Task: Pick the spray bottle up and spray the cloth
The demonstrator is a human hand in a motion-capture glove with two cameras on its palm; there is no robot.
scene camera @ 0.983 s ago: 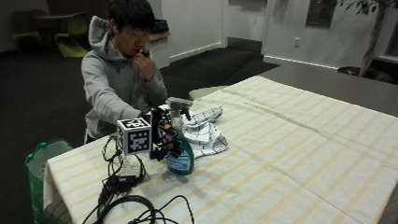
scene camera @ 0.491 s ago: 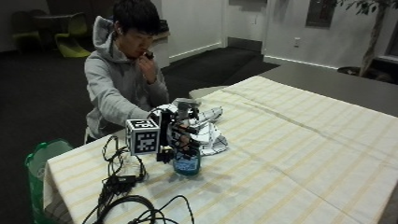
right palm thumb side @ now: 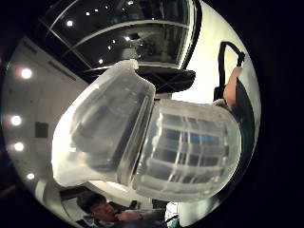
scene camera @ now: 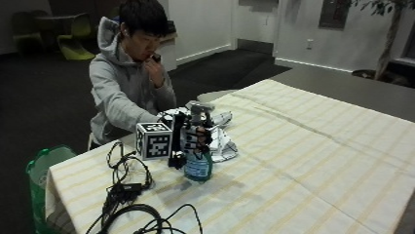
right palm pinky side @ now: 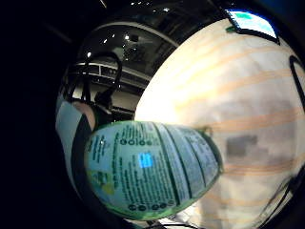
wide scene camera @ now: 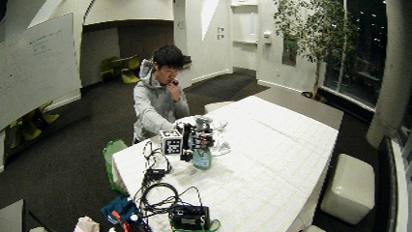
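My gloved right hand [scene camera: 193, 138] is wrapped around the neck of the spray bottle [scene camera: 197, 163], fingers curled on it, and the bottle stands upright with its base at or just above the striped tablecloth [scene camera: 311, 161]. The cloth [scene camera: 219, 141] lies crumpled just behind the bottle. The nozzle does not look aimed at the cloth, so a squeeze now could wet the tablecloth; I cannot tell whether a finger is on the trigger.

Outside cams face person across table [scene camera: 311, 161]; palm cams hug spray bottle [right palm pinky side: 152, 169].
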